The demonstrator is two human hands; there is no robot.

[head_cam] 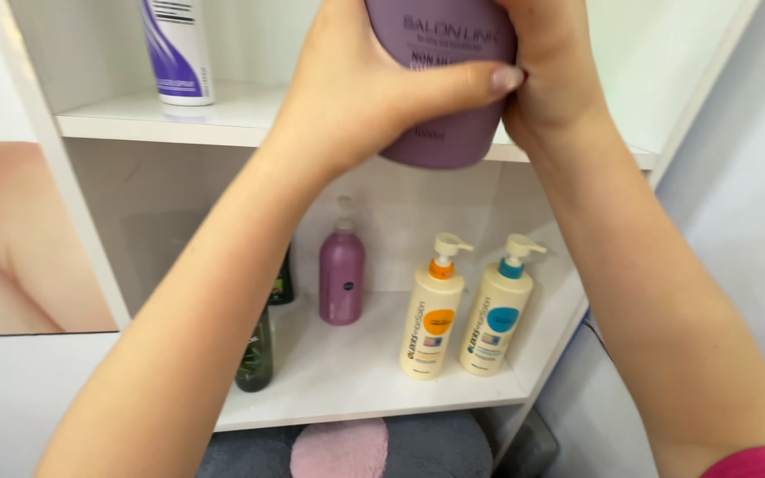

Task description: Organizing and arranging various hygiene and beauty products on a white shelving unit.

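Note:
A large mauve bottle is held up in front of the upper shelf of a white shelving unit. My left hand wraps around its left side, thumb stretched across the front. Gripping its right side is my right hand. The bottle's top is cut off by the frame edge, and its base hangs just over the shelf's front edge.
A white and purple bottle stands on the upper shelf at left. On the lower shelf stand a small purple pump bottle, two cream pump bottles and two dark green bottles. Below lie grey and pink cloths.

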